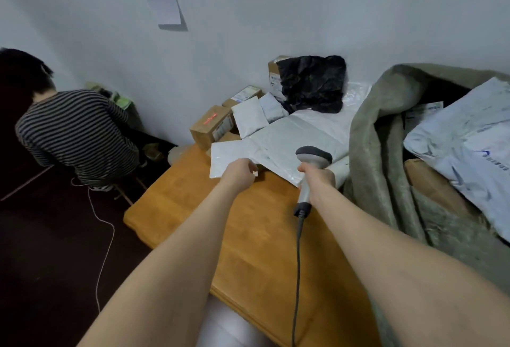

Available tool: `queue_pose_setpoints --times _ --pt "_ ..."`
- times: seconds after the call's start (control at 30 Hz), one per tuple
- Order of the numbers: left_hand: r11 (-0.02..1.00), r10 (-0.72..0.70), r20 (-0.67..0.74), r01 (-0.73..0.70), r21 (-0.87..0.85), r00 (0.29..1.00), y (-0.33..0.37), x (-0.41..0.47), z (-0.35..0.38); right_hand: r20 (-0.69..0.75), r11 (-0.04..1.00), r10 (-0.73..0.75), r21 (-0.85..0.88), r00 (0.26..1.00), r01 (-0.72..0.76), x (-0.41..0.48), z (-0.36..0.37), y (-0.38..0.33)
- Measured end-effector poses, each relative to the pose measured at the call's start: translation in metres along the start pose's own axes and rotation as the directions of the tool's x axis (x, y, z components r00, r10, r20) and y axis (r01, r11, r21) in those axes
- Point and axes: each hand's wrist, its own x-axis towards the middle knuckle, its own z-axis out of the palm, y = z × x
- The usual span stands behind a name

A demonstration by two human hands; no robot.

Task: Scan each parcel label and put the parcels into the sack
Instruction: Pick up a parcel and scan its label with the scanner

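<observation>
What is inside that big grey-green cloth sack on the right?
The grey-green cloth sack holds a large white plastic mailer with blue print, a brown cardboard box below it, and a labelled white parcel behind. Anything deeper is covered by them.

One wide-angle head-worn view looks forward and down, close over the wooden table (256,236), facing the white wall (276,29); the sack (386,153) crowds its right edge, the dark floor (55,236) its left.

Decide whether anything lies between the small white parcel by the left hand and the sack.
Yes. The right hand with the scanner and a big white parcel on the table lie between the small white parcel and the sack.
</observation>
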Motion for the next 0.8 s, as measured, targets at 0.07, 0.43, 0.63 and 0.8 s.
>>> queue_pose_setpoints --times 0.07,0.43,0.63,0.8 --pt "1.0 0.03 0.03 -0.03 0.009 0.999 0.001 0.029 0.009 -0.013 1.0 0.021 0.018 1.0 -0.021 0.021 0.006 -0.003" --pt "0.994 0.108 0.306 -0.098 -0.046 0.946 0.013 0.119 0.056 -0.136 0.981 0.101 0.177 0.986 -0.076 0.089 0.03 -0.011" --pt "0.977 0.212 0.348 -0.201 -0.067 0.913 0.007 0.144 0.06 -0.122 0.968 0.112 0.239 0.986 -0.081 0.101 0.033 -0.017" --pt "0.898 0.354 0.068 -0.359 0.254 0.933 -0.002 0.16 0.046 -0.163 0.973 0.055 0.229 0.985 -0.016 0.101 0.046 -0.027"
